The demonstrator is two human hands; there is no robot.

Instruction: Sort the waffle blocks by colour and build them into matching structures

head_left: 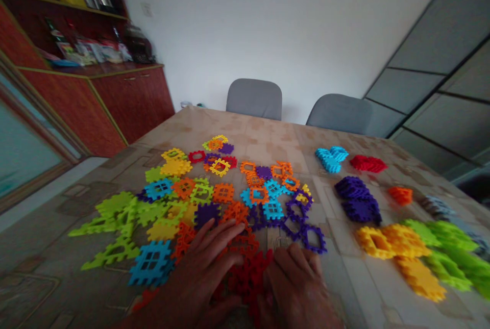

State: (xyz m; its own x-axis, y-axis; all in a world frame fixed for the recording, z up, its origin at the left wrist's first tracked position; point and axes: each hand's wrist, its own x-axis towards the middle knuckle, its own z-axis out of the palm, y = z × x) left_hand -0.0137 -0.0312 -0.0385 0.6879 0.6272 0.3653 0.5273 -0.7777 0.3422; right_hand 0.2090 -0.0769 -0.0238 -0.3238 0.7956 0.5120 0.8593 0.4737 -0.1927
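Passing a blue tile (164, 263), holding the left hand (206, 268) fingers-apart by orange tiles (235, 211); spotting red tiles (251, 272) between both hands; curling the right hand (296, 280) beside them, hiding its grip, clamped or not impossible to tell; reaching yellow stacks (406, 242).

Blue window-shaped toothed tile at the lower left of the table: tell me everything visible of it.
The bright blue square tile, apparently plastic, has toothed edges and a central opening divided by a cross into four panes. It lies roughly flat on the brown patterned tabletop, left of the person's left hand, not grasped. Its right side looks thicker, perhaps another blue piece beneath. Whether it touches the orange toothed pieces nearby is unclear.
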